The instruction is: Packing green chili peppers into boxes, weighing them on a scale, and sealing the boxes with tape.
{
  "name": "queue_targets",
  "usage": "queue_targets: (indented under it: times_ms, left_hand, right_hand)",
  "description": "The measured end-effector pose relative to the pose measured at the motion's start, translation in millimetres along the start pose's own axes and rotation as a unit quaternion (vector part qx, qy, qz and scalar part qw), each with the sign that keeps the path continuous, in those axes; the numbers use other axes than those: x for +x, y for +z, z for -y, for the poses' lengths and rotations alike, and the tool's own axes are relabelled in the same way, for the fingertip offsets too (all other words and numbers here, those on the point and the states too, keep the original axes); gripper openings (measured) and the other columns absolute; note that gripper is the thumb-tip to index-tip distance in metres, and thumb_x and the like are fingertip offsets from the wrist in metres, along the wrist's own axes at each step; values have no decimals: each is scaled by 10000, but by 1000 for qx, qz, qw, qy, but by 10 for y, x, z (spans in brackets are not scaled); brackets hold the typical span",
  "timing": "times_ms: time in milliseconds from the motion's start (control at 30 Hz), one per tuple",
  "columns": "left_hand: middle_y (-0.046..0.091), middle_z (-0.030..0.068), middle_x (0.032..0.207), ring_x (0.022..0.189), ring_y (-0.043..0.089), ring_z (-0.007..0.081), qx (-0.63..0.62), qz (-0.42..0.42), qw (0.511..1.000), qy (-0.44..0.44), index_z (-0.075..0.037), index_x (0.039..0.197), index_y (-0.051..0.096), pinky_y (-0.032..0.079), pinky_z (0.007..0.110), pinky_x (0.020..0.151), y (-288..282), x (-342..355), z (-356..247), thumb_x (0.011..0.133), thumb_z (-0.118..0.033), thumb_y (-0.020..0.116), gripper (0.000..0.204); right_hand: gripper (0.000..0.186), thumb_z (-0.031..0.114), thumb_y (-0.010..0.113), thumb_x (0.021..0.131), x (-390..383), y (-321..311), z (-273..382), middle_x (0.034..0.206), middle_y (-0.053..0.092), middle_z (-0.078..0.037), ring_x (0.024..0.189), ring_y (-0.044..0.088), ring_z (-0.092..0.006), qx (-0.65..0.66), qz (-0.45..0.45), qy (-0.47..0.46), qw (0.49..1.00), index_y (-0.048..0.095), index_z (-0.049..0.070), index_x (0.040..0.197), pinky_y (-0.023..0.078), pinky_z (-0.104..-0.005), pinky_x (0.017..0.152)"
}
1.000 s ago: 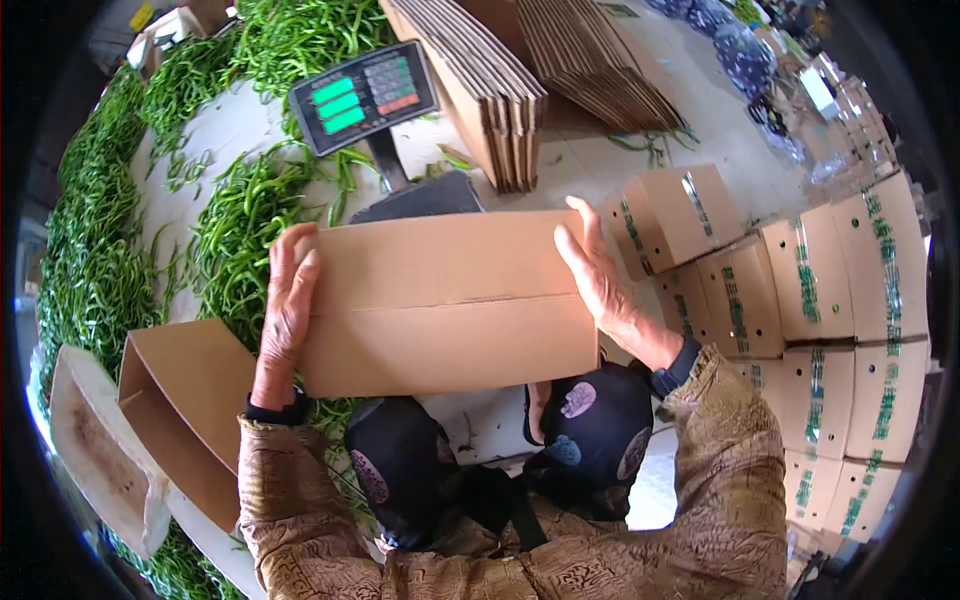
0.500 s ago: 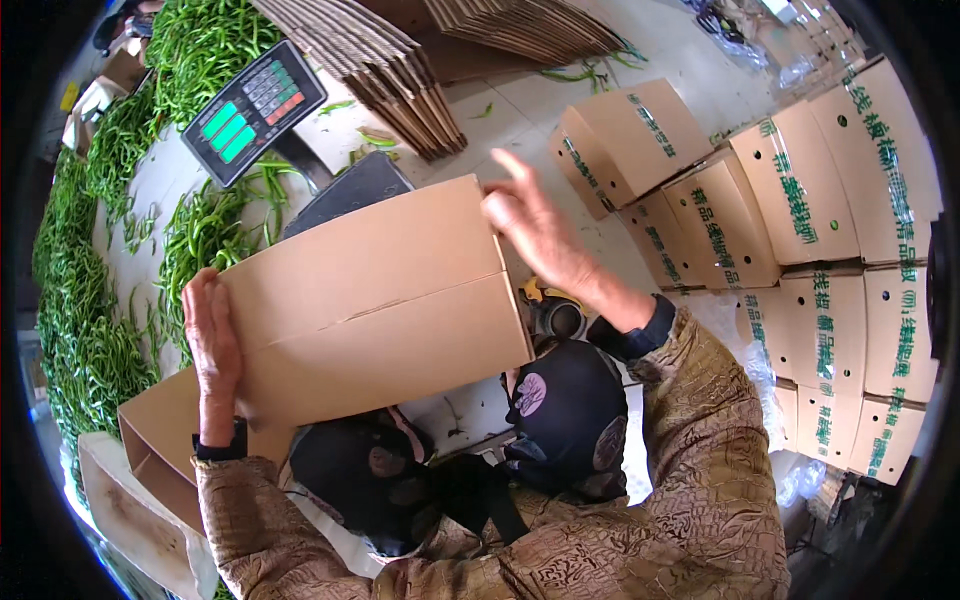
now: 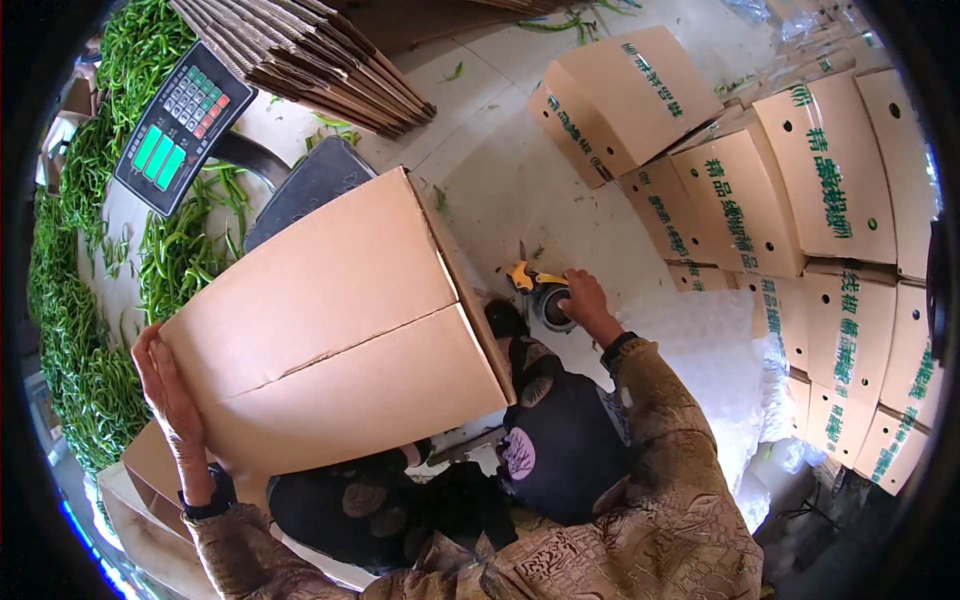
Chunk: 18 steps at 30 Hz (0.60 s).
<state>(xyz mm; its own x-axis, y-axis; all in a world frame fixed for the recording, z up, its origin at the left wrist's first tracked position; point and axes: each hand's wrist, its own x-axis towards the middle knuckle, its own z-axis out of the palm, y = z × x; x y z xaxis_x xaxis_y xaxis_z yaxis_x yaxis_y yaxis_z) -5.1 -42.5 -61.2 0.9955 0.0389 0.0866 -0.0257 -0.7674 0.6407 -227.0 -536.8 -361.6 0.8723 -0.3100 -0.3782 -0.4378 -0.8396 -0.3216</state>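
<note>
A plain brown cardboard box lies across my lap, with two closed flaps meeting along a seam on the face turned up to me. My left hand holds its left edge, fingers up along the side and the thumb side against the cardboard. On the floor to the right of the box stands a tape dispenser with a yellow frame and a dark roll. The fingers of my right hand are closed on its right side; the fingertips are partly hidden.
A scale with a lit display and dark platform stands beyond the box. Heaps of green chili peppers spread along the left. Flattened cartons lean at the back. Packed cartons with green print are stacked on the right, near clear plastic wrap.
My right hand has left the box's upper right corner and come down to the tape dispenser. The box has shifted left and tilted in view, with my left hand still on it.
</note>
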Motion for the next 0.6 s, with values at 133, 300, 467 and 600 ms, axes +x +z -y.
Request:
queue_targets:
  times_ms: [133, 300, 467, 600]
  left_hand:
    - [547, 82, 1104, 1030, 499, 177, 16, 4, 999, 29, -43, 1225, 497, 380, 304, 941, 46, 6, 4, 1031, -308, 380, 348]
    - [554, 84, 1087, 1018, 505, 165, -1, 3, 1000, 7, -39, 1234, 499, 383, 291, 933, 23, 13, 8, 1027, -299, 403, 345]
    - [567, 137, 1123, 1068, 527, 231, 34, -4, 998, 55, -18, 1205, 531, 398, 338, 958, 7, -8, 15, 972, -187, 483, 292]
    - [544, 181, 1086, 1031, 534, 324, 10, -12, 994, 111, -3, 1160, 532, 406, 381, 954, 60, 26, 87, 938, -164, 499, 276]
  right_hand:
    - [460, 117, 705, 674, 106, 48, -83, 986, 600, -216, 915, 590, -429, -4, -8, -11, 1000, 527, 48, 1093, 486, -499, 794]
    - [489, 98, 680, 703, -69, -611, 36, 1037, 609, -229, 928, 622, -396, 139, -3, 50, 989, 506, 49, 1157, 505, -461, 803]
    - [581, 188, 706, 784, -354, -2024, 719, 999, 661, -54, 875, 645, -208, 640, -75, -42, 764, 479, 36, 1297, 530, -325, 811]
    - [414, 264, 674, 817, -348, -2883, 1248, 888, 654, -88, 783, 644, -175, 722, 82, -64, 683, 586, -22, 1103, 538, -307, 735]
